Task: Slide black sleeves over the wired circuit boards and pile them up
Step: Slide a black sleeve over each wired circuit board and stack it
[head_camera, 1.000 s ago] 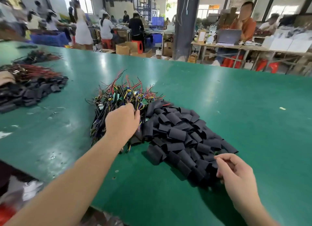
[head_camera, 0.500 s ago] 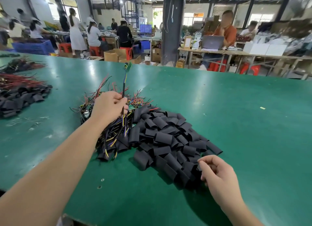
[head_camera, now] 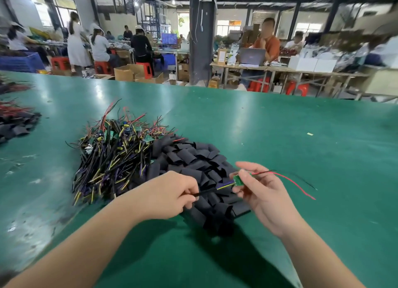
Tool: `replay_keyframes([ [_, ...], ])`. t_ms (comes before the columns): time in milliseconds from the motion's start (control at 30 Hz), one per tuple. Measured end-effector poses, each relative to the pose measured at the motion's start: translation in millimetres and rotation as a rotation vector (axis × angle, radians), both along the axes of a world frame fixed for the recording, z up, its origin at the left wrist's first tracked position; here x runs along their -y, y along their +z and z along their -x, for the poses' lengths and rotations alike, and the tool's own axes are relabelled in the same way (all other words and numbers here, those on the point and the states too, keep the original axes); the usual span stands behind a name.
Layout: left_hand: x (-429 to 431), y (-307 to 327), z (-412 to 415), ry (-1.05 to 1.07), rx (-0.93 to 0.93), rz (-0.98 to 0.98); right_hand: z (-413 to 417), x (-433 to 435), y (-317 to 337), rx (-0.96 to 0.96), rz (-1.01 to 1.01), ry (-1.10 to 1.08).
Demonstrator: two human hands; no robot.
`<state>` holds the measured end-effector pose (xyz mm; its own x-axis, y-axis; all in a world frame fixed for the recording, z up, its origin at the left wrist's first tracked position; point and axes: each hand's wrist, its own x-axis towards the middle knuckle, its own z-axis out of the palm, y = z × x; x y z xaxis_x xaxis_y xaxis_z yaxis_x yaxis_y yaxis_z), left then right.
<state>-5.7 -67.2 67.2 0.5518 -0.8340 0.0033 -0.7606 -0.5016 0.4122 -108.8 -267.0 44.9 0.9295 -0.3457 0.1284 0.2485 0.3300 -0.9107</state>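
Newly raised circuit board point(head_camera: 237, 180), lying left-right, left hand point(head_camera: 172, 194) pinching its wires point(head_camera: 206, 192), right hand point(head_camera: 259, 190) pinching it

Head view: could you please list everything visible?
table: one, green, foreground.
wired boards: one heap, green with yellow, black, red wires, centre-left.
sleeves: one heap, black, touching its right side.
far pile: one, black and red, left edge.
circuit board: one, green, red and black wires trailing right, above sleeves.
laptop: one, grey, background bench.
stools: several, red, background.
left hand: one, pinching the board's dark leads.
right hand: one, pinching the circuit board.
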Motion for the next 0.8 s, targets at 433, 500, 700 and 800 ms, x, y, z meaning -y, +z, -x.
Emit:
replay_keyframes([
  [433,66.4,-24.6,-2.1,0.017,-0.184,0.330,5.3,7.1,-28.8,-0.069,0.189,-0.107],
  [500,68.0,-31.5,-3.2,0.053,-0.125,0.431,7.1,14.6,-27.6,-0.124,0.253,-0.160],
  [700,52.6,-55.2,-16.2,0.254,0.115,0.545,18.2,47.8,-33.5,-0.519,0.983,-0.388],
  [800,48.9,-57.7,-19.8,0.299,0.139,0.571,8.2,45.3,-32.7,-0.465,1.178,-0.363],
])
